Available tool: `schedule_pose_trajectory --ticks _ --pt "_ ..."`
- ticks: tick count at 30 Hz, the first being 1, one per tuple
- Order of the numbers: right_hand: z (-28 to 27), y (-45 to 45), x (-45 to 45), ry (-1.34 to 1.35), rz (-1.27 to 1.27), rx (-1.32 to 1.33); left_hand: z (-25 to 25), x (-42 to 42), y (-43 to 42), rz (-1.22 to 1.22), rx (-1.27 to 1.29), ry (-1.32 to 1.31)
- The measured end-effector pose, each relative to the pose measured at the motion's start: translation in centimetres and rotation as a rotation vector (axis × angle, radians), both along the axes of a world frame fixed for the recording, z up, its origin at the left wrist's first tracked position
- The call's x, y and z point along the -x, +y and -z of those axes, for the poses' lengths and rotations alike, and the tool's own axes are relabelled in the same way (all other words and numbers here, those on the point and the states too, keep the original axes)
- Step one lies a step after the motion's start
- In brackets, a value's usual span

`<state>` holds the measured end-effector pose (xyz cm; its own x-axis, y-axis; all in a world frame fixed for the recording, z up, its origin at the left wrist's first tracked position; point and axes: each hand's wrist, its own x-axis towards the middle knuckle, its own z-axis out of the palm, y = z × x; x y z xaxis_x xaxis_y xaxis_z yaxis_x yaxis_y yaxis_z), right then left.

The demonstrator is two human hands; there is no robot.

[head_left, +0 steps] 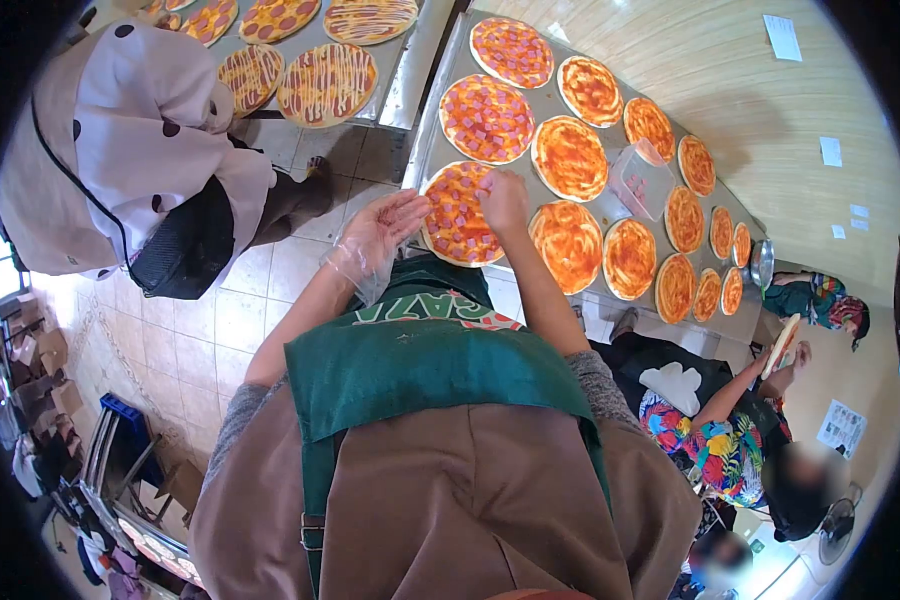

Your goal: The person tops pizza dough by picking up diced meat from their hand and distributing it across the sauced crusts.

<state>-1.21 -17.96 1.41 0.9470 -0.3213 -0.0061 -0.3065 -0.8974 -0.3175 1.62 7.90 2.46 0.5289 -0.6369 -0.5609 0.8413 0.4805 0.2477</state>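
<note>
My left hand (390, 222), in a clear plastic glove, is palm up with its fingers stretched out, beside the near-left edge of a pizza (460, 222) topped with diced pink meat. Over the right side of that pizza is my right hand (505, 203), its fingers curled closed; whatever they hold, if anything, is hidden. Further up the metal table lie two more pizzas with the same diced topping, the nearer one (486, 118) and the far one (511, 52). A clear plastic tub (642, 180) with some pink dice inside stands among sauced pizza bases (569, 158).
Several more sauced bases (630, 259) fill the metal table to the right, with a metal bowl (761, 263) at its end. Another table (402, 95) at upper left holds striped pizzas. A person (140, 150) stands at left; another, at right, holds a pizza base (781, 345).
</note>
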Motion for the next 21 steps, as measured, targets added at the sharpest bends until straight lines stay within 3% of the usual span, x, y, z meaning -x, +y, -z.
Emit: schedule_pose_trajectory --ticks 7,10,13,16,18,21 --pt "-1.5 2.4 0.7 -0.028 -0.105 -0.032 -1.6 0.0 -0.1 -0.054 0.187 0.014" --pt "-0.2 2.8 0.8 -0.045 -0.186 0.137 -1.8 -0.1 -0.3 -0.077 0.235 0.030" --pt "-2.9 4.7 1.0 -0.215 -0.174 0.055 -1.6 0.1 -0.3 -0.089 0.277 0.038" --pt "-6.7 7.6 1.0 -0.369 -0.341 -0.302 -1.6 0.3 -0.7 -0.054 0.258 0.025" --pt "-7.7 8.8 0.9 -0.298 -0.440 -0.349 -0.3 0.5 -0.9 -0.007 0.274 -0.013" --pt "-7.5 9.0 0.7 -0.196 -0.516 -0.368 1.6 0.4 -0.9 0.025 0.545 0.009"
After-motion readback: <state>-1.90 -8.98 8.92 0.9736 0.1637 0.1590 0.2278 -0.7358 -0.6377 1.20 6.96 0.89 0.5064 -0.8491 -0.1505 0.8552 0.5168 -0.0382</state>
